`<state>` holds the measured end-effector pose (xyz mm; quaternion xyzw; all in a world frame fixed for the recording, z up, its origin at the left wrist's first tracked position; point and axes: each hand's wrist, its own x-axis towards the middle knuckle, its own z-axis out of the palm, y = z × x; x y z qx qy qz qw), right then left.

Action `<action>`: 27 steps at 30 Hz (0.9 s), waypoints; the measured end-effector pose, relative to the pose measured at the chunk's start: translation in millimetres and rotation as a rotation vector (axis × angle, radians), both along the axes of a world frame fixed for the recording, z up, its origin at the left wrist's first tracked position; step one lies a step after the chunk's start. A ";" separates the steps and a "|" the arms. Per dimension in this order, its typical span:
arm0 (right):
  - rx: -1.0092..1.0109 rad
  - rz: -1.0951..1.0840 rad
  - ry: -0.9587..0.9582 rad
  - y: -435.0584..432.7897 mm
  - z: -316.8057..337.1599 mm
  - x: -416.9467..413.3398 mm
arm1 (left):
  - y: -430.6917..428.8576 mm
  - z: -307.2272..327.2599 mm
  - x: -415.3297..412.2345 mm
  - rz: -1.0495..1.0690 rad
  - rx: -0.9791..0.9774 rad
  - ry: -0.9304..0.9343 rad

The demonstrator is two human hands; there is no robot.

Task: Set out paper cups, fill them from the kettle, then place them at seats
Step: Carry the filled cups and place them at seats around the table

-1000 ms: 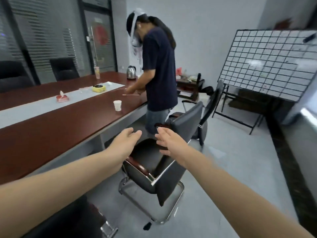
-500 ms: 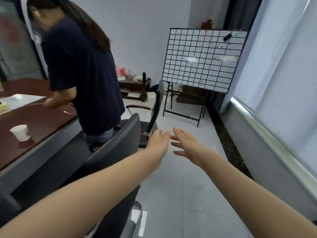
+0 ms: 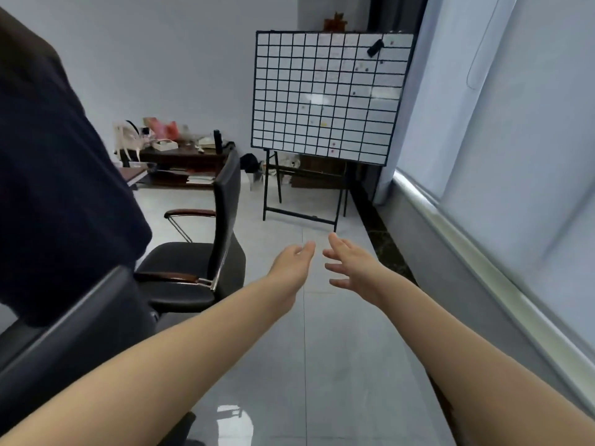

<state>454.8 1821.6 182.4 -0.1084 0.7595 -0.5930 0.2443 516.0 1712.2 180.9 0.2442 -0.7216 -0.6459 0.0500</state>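
Left hand (image 3: 291, 263) and right hand (image 3: 349, 268) are hovering empty, fingers loosely spread. No cups or kettle showing; probably heading past the chair (image 3: 190, 259), so should be giving it room.

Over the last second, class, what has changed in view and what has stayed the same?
The view swung right: table, cup and kettle left the frame, the other person slid to the left edge, the whiteboard came closer. The left hand and right hand stayed open, empty, held out ahead.

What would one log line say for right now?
left hand: open, empty | right hand: open, empty | cups, kettle: not in view | ahead: grid board
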 end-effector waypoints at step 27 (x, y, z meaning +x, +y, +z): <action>0.074 0.265 0.023 -189.7 6.2 -624.1 | -189.4 -18.1 -610.9 0.236 0.076 0.058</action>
